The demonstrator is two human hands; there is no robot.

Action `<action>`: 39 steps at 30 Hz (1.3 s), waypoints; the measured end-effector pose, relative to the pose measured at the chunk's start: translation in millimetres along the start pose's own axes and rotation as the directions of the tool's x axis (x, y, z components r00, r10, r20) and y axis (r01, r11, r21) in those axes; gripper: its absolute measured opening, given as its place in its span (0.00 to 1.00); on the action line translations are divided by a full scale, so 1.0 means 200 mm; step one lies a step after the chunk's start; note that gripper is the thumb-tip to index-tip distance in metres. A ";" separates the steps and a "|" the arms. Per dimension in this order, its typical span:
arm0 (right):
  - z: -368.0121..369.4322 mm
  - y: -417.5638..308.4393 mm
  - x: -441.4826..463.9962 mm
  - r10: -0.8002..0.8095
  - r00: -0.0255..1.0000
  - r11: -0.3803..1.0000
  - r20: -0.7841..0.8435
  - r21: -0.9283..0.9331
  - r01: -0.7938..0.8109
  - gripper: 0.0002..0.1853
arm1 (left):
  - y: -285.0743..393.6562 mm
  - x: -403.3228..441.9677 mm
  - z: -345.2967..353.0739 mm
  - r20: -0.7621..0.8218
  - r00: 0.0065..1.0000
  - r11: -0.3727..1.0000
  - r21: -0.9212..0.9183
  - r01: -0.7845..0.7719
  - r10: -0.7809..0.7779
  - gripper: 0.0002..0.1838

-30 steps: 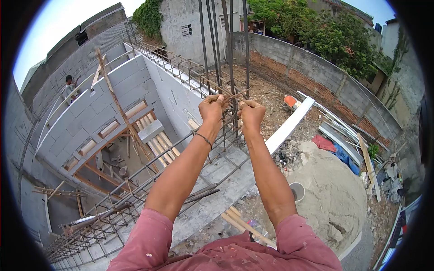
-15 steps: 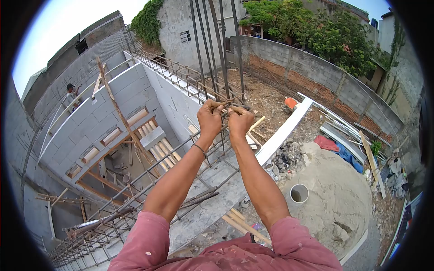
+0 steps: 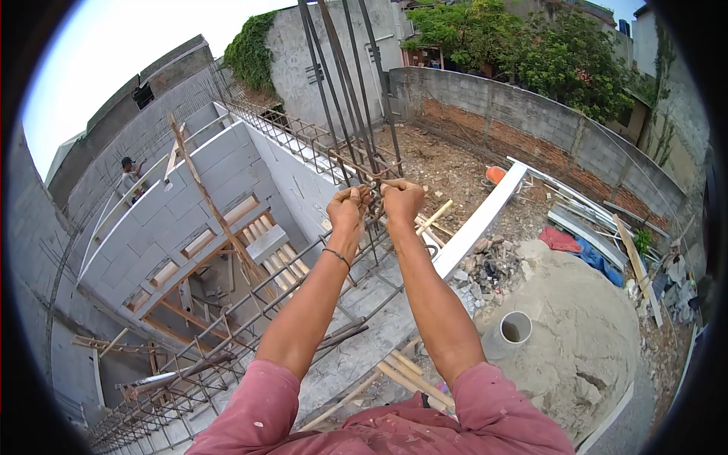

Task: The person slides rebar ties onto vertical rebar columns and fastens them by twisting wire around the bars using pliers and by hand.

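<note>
My left hand is closed, thumb pressed against the curled fingers, at the left of a rebar joint. Just across from it, my right hand pinches at the same joint from the right. Whatever thin piece sits between the fingertips is too small to make out. Tall vertical rebars rise right behind the hands, with a bent rusty stirrup around them. Below the hands, horizontal rebars run down to the left over a grey concrete surface.
A rebar cage lies along the block wall. A long white beam slopes away at right. Far below are a sand heap, a bucket and rubble. Another person is behind the far left wall.
The view has shifted slightly, so the surroundings sit further right. Both hands remain at the rebar joint, now a little lower, with the left wrist turned and its fingers more curled.
</note>
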State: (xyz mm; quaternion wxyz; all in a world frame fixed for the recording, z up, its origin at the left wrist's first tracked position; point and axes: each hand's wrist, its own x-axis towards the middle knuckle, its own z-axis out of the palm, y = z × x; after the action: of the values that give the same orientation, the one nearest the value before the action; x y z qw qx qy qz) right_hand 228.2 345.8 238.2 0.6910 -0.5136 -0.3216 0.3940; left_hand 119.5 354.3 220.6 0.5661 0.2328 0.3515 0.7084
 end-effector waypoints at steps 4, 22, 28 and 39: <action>0.07 0.07 -0.09 -0.202 0.974 0.979 -0.101 -0.036 0.199 0.10 | 0.03 -0.08 0.04 0.233 0.873 0.782 0.389 -0.487 0.428 0.02; 0.13 0.07 -0.17 0.004 0.999 0.863 0.054 0.504 -0.031 0.15 | 0.26 -0.13 0.16 0.682 0.607 0.236 0.564 -0.792 0.408 0.06; -0.01 -0.05 -0.19 0.167 0.945 0.868 0.280 0.412 -0.276 0.20 | 0.16 -0.11 0.15 0.303 0.907 0.653 0.630 -0.421 0.293 0.21; -0.21 0.09 -0.27 -0.218 0.890 0.975 0.401 0.049 0.216 0.22 | 0.15 -0.10 0.19 0.303 0.878 0.611 0.632 -0.477 0.371 0.16</action>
State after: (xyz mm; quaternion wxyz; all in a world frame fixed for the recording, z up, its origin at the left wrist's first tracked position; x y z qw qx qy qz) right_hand 234.4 283.0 208.3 0.6502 -0.3810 -0.5119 0.4123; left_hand 133.7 339.8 268.7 0.2771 0.5522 0.4826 0.6208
